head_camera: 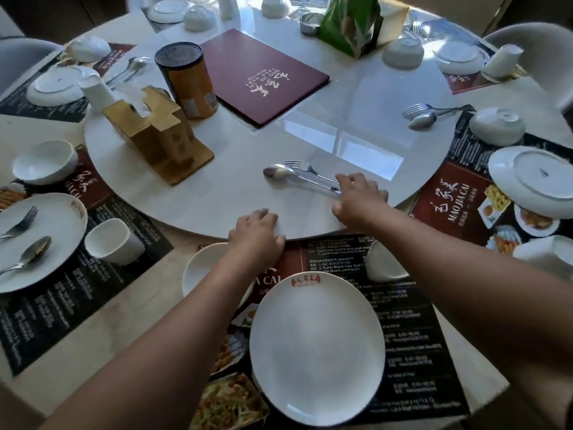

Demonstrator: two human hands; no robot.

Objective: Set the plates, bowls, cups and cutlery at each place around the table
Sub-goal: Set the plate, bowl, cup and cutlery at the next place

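Round white turntable (217,193) fills the middle, with an empty plate (316,346) at lower centre. Left hand (257,231) lies flat on the rim. Right hand (356,197), the nearer one, grips the handle ends of the spoon (277,172) and fork (294,164), whose heads point upper left.

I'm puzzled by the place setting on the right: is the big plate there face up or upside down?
Upside down: the plate shows its raised foot ring and a small mark in the middle of its base.

Head view (downward) over table (117,321)
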